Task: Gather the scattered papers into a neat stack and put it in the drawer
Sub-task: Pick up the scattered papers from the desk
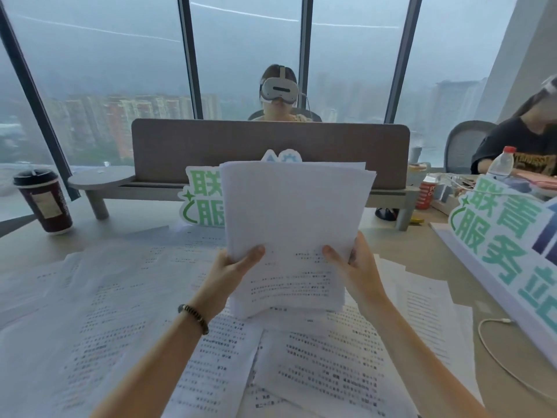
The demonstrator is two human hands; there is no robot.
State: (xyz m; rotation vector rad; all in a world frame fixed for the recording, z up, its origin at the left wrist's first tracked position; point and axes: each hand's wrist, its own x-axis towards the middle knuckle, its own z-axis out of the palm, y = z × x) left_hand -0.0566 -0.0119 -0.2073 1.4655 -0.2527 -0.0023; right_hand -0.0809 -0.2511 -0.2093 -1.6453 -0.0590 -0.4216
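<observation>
The stack (pixel 289 224) is standing upright above the middle of the tabletop (pixel 27 251), its bottom edge resting on the loose sheets (pixel 114 312) below. Its top edges are fanning unevenly. The left hand (pixel 232 267) is gripping the stack's lower left edge, thumb curled over the front and fingers hidden behind. The right hand (pixel 352 263) is gripping the lower right edge the same way, thumb pressing on the printed face. A bead bracelet (pixel 194 318) is sitting on the left wrist.

Loose sheets are covering the tabletop from the near edge to about its middle, overlapping one another at angles, and spreading toward both the left and right edges.

Behind the stack, a green-lettered sign (pixel 203 196) is standing partly hidden by the paper. A grey divider (pixel 187 146) is running along the far edge on a low shelf (pixel 102 179). A dark lidded cup (pixel 43 202) is standing near the far left corner. At the right edge, a second sign (pixel 506 254) is leaning, with a white cable (pixel 494 348) looping beside it. A bottle (pixel 501 164) and a red can (pixel 425 191) are standing toward the far right.

2 people are sitting beyond the divider and to the right.
</observation>
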